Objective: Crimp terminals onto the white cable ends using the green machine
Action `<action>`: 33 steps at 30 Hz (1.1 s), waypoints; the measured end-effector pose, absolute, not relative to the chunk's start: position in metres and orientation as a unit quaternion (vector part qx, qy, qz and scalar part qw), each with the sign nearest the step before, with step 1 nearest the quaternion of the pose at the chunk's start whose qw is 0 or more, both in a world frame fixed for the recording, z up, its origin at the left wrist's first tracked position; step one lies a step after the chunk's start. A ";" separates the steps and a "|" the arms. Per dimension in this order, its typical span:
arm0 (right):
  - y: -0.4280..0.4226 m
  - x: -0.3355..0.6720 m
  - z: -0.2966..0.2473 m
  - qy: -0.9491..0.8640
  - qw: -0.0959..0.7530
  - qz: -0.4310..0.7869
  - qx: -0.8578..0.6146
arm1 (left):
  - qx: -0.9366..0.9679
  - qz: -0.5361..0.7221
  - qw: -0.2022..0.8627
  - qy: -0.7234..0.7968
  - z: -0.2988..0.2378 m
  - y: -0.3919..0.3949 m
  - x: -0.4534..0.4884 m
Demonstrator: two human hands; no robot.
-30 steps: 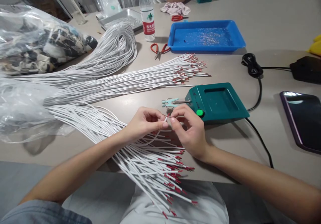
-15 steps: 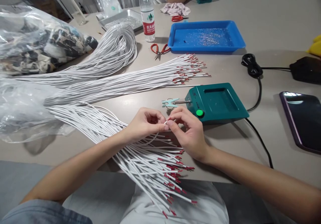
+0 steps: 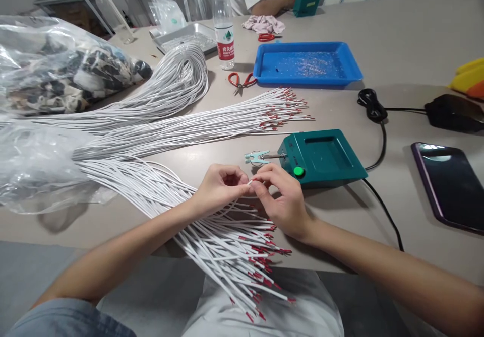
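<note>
Nearest of all, in front of the green box [image 3: 328, 161] and to its left, a fanned bundle [image 3: 227, 254] of red-ended white wires spreads over the near edge of the desk [image 3: 401, 40]. Just off the green box's near left corner, the left hand [image 3: 223, 188] is clamped on a white wire [image 3: 249, 182], thumb against forefinger close to the wire's tip. The right hand [image 3: 284, 201] meets it there, thumb and fingertips together on the end of the same wire; they hide most of that tip. Slightly beyond both hands, a pale teal clip [image 3: 257, 157] juts from the green box's left side on a metal rod. A dark phone [image 3: 448, 183] lies to the right of the green box. Farther back and left of it, a second bundle [image 3: 212, 118] points its red ends rightward. Behind the green box, a coiled black cable [image 3: 372, 106] lies to the right, while straight back sits a blue tray [image 3: 308, 80] holding fine scraps, with red-handled pliers [image 3: 239, 85] just beside its left end. Beyond these, left of the green box, stands an upright bottle [image 3: 226, 47]. Farthest behind it, another person's forearm [image 3: 266, 6] reaches toward a smaller green unit [image 3: 306, 4].
</note>
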State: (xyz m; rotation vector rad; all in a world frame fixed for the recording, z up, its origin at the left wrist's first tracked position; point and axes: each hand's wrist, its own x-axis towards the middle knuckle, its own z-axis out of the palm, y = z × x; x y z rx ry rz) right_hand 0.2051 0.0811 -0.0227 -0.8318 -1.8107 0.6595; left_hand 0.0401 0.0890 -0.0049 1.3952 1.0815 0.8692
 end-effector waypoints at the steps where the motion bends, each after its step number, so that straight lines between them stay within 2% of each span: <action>1: 0.082 0.207 -0.021 -0.770 0.484 0.248 -0.333 | 0.587 0.362 0.573 0.442 -0.006 0.089 0.039; 4: 0.084 0.212 -0.011 -0.838 0.424 0.150 -0.308 | 0.598 0.347 0.610 0.387 -0.006 0.089 0.036; 6: 0.083 0.216 0.000 -0.867 0.386 0.092 -0.303 | 0.630 0.346 0.598 0.354 -0.003 0.087 0.035; 8: 0.080 0.219 0.014 -0.882 0.354 0.064 -0.305 | 0.680 0.353 0.551 0.330 0.001 0.083 0.037; 10: 0.079 0.221 0.029 -0.885 0.334 0.090 -0.310 | 0.739 0.383 0.458 0.313 0.007 0.081 0.041; 13: 0.080 0.222 0.055 -0.837 0.334 0.274 -0.336 | 0.808 0.469 0.218 0.281 0.020 0.084 0.043; 17: 0.080 0.215 0.089 -0.586 0.303 0.674 -0.333 | 0.835 0.504 -0.136 0.173 0.046 0.100 0.035; 19: 0.079 0.210 0.098 -0.464 0.273 0.785 -0.307 | 0.829 0.497 -0.224 0.124 0.060 0.105 0.030; 20: 0.079 0.209 0.100 -0.437 0.269 0.803 -0.303 | 0.829 0.496 -0.225 0.126 0.066 0.106 0.029; 22: 0.084 0.211 0.100 -0.450 0.286 0.782 -0.323 | 0.835 0.502 -0.125 0.189 0.077 0.104 0.030; 24: 0.093 0.215 0.097 -0.524 0.354 0.679 -0.373 | 0.810 0.498 0.105 0.292 0.085 0.100 0.034; 26: 0.104 0.222 0.095 -0.623 0.458 0.479 -0.415 | 0.718 0.454 0.387 0.360 0.091 0.099 0.036; 28: 0.115 0.228 0.094 -0.722 0.504 0.251 -0.402 | 0.599 0.388 0.593 0.372 0.095 0.101 0.036; 30: 0.123 0.230 0.092 -0.808 0.476 0.073 -0.339 | 0.518 0.354 0.689 0.363 0.096 0.105 0.034; 33: 0.127 0.230 0.088 -0.881 0.402 -0.080 -0.235 | 0.472 0.360 0.719 0.362 0.095 0.111 0.032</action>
